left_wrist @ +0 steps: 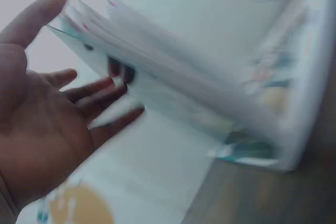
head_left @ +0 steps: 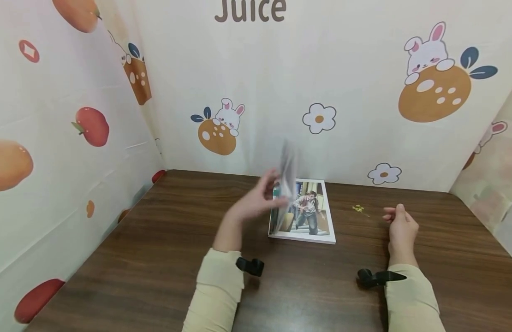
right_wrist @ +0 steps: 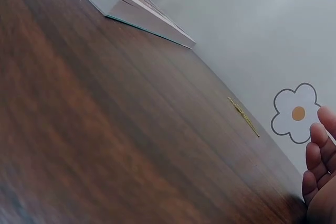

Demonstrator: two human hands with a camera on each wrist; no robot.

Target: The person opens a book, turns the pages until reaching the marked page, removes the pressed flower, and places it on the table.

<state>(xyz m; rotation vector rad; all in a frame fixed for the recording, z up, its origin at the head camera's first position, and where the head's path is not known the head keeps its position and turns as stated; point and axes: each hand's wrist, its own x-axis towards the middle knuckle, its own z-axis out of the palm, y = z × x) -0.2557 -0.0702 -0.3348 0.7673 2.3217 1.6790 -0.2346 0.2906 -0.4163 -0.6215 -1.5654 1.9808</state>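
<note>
An illustrated book [head_left: 312, 212] lies on the table with its front cover and several pages [head_left: 288, 173] standing raised on its left side. My left hand [head_left: 260, 198] is beside the raised part, blurred by motion. In the left wrist view, the thumb [left_wrist: 44, 14] is at the free edge of the raised pages [left_wrist: 173, 66], and the loosely spread fingers [left_wrist: 100, 90] are close against the cover's outer face. My right hand [head_left: 401, 230] rests on the table to the right of the book, fingers loosely curled, holding nothing.
A small thin golden sprig-shaped piece [head_left: 358, 209] lies on the brown wooden table [head_left: 156, 263] between the book and my right hand. A white cloth backdrop [head_left: 272, 92] with printed fruit, flowers and rabbits rises behind the table. Black straps [head_left: 250, 266] are on both wrists.
</note>
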